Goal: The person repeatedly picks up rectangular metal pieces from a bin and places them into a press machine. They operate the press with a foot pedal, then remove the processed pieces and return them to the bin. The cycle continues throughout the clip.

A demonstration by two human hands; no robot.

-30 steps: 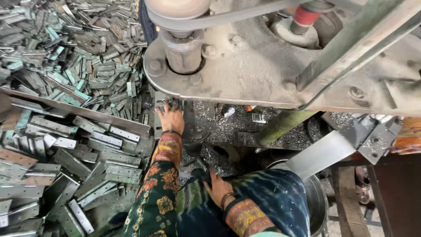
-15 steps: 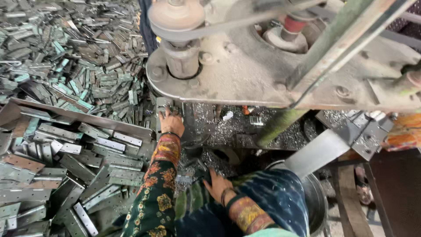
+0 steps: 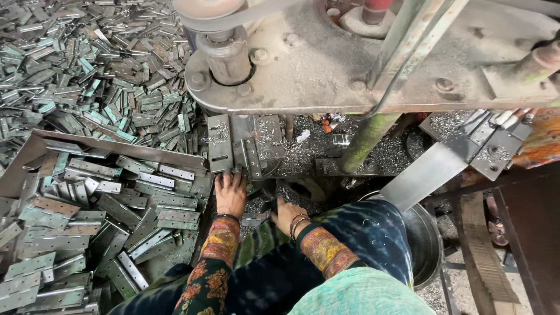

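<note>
Hinge plates [image 3: 146, 201] lie heaped in our tray [image 3: 35, 149] at near left, many more strewn far left, so we judge plenty left to feed. Our left hand [image 3: 230, 192] rests flat, fingers spread, touching the press bed [image 3: 245, 143]; our right hand [image 3: 287, 213] is low beside it, its grip unclear. The machine's frame [image 3: 350, 64] overhangs closely, and a bucket [image 3: 429, 239] crowds the right.

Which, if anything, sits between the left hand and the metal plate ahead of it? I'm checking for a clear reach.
Nothing visible: the left hand has its fingertips already at the edge of the metal plate.
</note>
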